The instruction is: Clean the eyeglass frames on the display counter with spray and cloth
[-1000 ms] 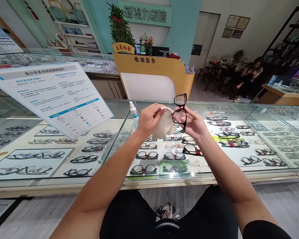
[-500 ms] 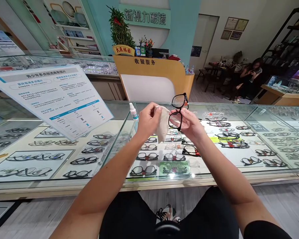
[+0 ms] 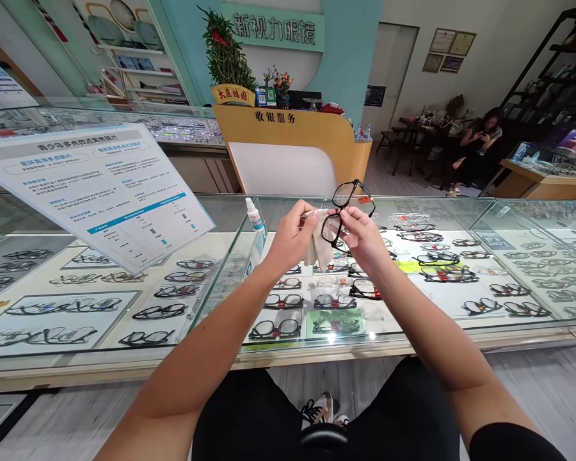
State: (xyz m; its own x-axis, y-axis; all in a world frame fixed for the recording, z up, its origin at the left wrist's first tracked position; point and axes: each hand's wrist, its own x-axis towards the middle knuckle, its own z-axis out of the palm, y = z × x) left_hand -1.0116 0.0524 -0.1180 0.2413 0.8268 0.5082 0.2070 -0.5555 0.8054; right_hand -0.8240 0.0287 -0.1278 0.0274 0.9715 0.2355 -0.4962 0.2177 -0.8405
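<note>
My right hand (image 3: 363, 238) grips a pair of black-framed eyeglasses (image 3: 336, 243) near the bridge, with the frame held upright on its side above the glass counter. Pinched in the fingers of my left hand (image 3: 292, 235) is a pale beige cleaning cloth (image 3: 319, 251), its lower part hanging down. The cloth lies against or just behind the lower lens; exact contact is hard to make out. Just left of my left hand, a small white spray bottle (image 3: 253, 214) stands on the counter top.
Below my hands is a glass display counter (image 3: 288, 349) with rows of eyeglasses inside. A printed sheet (image 3: 100, 192) stands tilted at the left. Beyond are a wooden cashier desk (image 3: 288, 125) and a seated person (image 3: 482, 144) at the far right.
The cloth has come up to the lower lens as my left hand moved slightly right. The eyeglasses have turned, so the temples now show to the right. The view has shifted slightly.
</note>
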